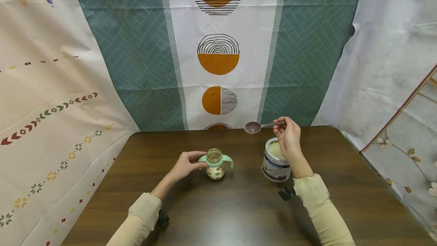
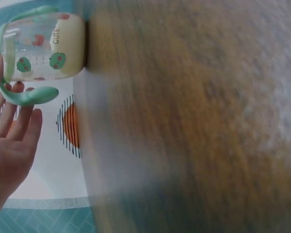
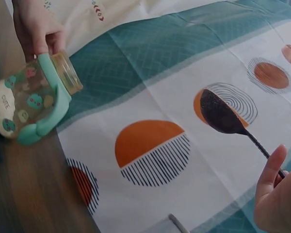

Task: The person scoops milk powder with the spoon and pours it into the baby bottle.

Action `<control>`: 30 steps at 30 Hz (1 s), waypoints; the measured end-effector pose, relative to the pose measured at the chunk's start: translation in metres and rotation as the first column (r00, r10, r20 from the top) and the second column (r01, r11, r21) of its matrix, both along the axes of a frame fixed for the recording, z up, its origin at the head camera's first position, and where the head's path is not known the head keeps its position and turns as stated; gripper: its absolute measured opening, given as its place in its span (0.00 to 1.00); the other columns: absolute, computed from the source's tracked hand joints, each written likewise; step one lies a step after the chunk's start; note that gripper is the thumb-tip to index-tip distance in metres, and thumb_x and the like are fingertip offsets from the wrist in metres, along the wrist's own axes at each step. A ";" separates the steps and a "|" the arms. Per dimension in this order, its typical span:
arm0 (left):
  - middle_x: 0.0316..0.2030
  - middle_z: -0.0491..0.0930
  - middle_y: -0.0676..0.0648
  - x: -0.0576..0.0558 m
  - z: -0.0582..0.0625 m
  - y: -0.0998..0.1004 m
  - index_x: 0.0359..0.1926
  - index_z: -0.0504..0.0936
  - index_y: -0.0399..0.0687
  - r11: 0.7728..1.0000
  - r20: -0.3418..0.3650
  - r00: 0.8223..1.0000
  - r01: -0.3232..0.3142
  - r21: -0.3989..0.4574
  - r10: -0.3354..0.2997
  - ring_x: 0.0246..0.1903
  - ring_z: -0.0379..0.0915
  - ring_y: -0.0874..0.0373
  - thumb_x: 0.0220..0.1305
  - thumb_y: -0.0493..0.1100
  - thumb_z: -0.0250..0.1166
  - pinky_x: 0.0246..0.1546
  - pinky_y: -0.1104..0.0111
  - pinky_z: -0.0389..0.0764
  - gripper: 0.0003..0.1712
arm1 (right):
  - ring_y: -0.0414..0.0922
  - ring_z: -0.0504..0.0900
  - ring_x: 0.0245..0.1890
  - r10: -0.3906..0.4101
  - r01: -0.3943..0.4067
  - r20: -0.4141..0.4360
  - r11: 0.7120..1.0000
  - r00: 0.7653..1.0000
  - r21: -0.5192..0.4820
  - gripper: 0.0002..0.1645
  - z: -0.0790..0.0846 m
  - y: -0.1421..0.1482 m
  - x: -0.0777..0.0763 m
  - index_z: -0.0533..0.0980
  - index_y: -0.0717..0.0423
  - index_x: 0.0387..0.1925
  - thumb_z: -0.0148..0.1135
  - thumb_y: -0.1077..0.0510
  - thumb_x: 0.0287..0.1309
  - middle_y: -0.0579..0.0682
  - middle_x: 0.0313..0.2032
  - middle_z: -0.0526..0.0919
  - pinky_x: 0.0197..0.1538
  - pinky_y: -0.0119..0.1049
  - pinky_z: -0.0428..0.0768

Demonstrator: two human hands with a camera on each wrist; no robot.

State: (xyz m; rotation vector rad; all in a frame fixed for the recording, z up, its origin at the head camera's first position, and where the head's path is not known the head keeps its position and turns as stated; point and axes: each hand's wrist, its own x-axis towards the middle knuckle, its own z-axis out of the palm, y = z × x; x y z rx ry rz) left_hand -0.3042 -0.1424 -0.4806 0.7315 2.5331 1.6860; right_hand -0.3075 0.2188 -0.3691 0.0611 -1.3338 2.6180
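Note:
A clear baby bottle (image 1: 216, 170) with a mint-green two-handled collar stands uncapped on the table, cream-coloured contents in its lower part. My left hand (image 1: 186, 167) grips the bottle by its left handle, thumb in front and fingers behind. In the left wrist view the same hand (image 2: 12, 155) is around the handle (image 2: 36, 96). Raised above an open tin (image 1: 276, 168), my right hand (image 1: 289, 136) pinches the handle of a spoon (image 1: 253, 127). The spoon's bowl points left, over the table; the right wrist view shows its dark underside (image 3: 222, 111). Pale powder (image 1: 275, 149) shows inside the tin.
The dark wooden table (image 1: 218, 212) ends at a hanging cloth (image 1: 225, 82) printed with orange and striped circles. Patterned cloths hang on the left (image 1: 51, 143) and right (image 1: 385, 98). A dark strap piece (image 1: 286, 193) sits under the right wrist, another (image 1: 162, 218) under the left.

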 end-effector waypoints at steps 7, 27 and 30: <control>0.48 0.84 0.39 0.015 0.020 0.002 0.51 0.83 0.39 0.999 -0.005 1.000 -0.018 -0.029 0.018 0.47 0.80 0.42 0.56 0.38 0.71 0.42 0.69 0.81 0.20 | 0.38 0.75 0.22 -0.017 0.018 0.010 0.999 1.000 -0.045 0.20 -0.001 0.015 0.003 0.72 0.58 0.31 0.36 0.59 0.75 0.48 0.27 0.79 0.26 0.22 0.75; 0.44 0.86 0.42 0.001 0.001 -0.002 0.47 0.86 0.45 0.998 -0.037 0.998 -0.058 -0.006 0.057 0.43 0.82 0.46 0.54 0.43 0.72 0.39 0.73 0.80 0.18 | 0.39 0.73 0.20 -0.155 0.160 0.049 0.981 0.987 -0.108 0.20 -0.003 0.050 0.002 0.71 0.59 0.28 0.37 0.59 0.75 0.49 0.25 0.78 0.23 0.24 0.74; 0.45 0.86 0.41 0.001 0.001 -0.001 0.48 0.86 0.44 0.998 -0.033 0.997 -0.063 -0.018 0.063 0.44 0.82 0.49 0.55 0.41 0.72 0.39 0.73 0.80 0.17 | 0.39 0.72 0.18 -0.215 0.217 0.033 0.970 0.976 -0.109 0.20 -0.006 0.054 0.001 0.71 0.59 0.27 0.37 0.61 0.74 0.49 0.23 0.78 0.20 0.23 0.73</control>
